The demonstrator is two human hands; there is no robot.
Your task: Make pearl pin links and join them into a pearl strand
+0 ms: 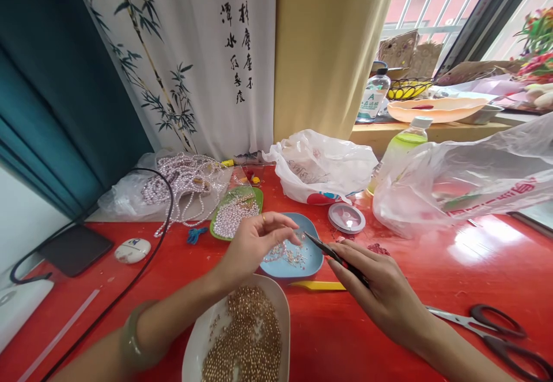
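My left hand (259,238) is over the left edge of a blue plate (315,264), thumb and fingers drawn together in a pinch. What it pinches is too small to make out. Below those fingers is a pale beaded strand (276,251), and I cannot tell whether it hangs from them. Small metallic pieces (296,257) lie on the plate. My right hand (375,284) is wrapped around dark-handled pliers (345,263), whose pointed tip reaches over the plate close to my left fingertips. Nearer me stands a white tray (284,313) full of gold beads (244,341).
A green tray of pearly beads (235,215) and bundled bead strands (181,180) lie at the back left. Scissors (484,324) rest at right, a yellow strip (319,285) before the plate. Plastic bags (324,163), a round container (346,219), a mouse (132,250) and a black cable (166,209) surround it.
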